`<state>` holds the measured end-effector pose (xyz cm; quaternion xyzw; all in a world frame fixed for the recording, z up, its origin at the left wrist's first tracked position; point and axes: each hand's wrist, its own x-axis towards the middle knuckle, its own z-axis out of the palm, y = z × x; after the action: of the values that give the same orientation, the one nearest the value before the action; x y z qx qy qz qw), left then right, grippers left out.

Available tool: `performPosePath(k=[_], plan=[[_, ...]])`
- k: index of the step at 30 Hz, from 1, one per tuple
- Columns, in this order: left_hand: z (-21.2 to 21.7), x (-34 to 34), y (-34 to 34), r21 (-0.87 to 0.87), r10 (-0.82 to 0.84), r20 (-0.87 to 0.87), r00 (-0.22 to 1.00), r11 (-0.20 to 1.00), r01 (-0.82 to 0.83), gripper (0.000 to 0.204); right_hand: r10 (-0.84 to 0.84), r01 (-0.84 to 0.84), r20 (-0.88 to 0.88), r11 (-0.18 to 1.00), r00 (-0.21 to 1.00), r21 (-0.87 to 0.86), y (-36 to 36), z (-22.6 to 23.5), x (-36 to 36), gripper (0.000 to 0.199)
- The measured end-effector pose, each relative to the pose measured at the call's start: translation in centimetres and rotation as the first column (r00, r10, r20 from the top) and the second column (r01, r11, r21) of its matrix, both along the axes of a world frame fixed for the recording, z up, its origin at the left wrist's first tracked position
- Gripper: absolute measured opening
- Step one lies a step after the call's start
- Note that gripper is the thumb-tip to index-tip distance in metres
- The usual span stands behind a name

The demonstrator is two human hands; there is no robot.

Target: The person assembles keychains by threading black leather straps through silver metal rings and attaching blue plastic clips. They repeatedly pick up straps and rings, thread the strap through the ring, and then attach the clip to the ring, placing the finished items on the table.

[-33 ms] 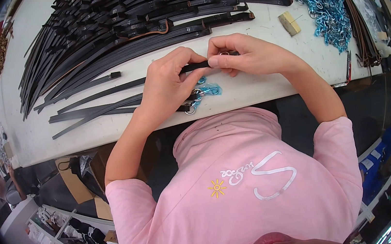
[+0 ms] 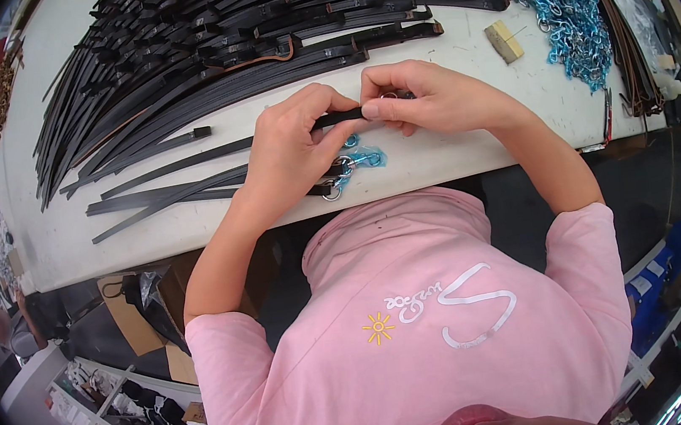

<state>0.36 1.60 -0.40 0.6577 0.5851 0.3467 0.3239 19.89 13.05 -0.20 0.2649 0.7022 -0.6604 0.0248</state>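
Both my hands pinch one black strap (image 2: 190, 167) above the white table (image 2: 436, 158). My left hand (image 2: 290, 146) is closed round it, its long tail running out leftward. Close beside it, my right hand (image 2: 437, 97) grips the strap's end between thumb and fingers; a small metal ring shows by those fingertips. What the fingers cover at the strap end is hidden. Under my left hand lie more black straps (image 2: 160, 199), with metal rings and a clasp in blue plastic (image 2: 365, 158) at their right ends.
A big heap of black straps (image 2: 249, 20) covers the table's far side. At far right lies a pile of blue-wrapped metal hardware (image 2: 558, 12), with a yellowish block (image 2: 504, 41) beside it. Brown straps (image 2: 640, 86) hang at the right edge. A cardboard box (image 2: 132, 314) stands below the table.
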Motion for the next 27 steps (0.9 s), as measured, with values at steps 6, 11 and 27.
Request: performPosePath(k=[6, 11, 27], plan=[[-0.1, 0.0, -0.2, 0.018, -0.011, 0.042, 0.999, 1.000, 0.010, 0.016, 0.113, -0.109, 0.004, 0.954, 0.994, 0.279, 0.3, -0.4, -0.2, 0.020], [0.3, -0.1, -0.1, -0.027, 0.007, 0.040, 0.999, 1.000, -0.006, 0.014, 0.040, -0.040, -0.004, 0.996, 0.999, -0.074, 0.4, -0.2, 0.0, 0.020], [0.3, -1.7, 2.7, -0.506, 0.025, 0.377, 0.926, 0.843, 0.183, 0.025, -0.002, -0.009, -0.076, 0.990, 0.997, -0.144, 1.1, -1.2, 0.6, 0.021]])
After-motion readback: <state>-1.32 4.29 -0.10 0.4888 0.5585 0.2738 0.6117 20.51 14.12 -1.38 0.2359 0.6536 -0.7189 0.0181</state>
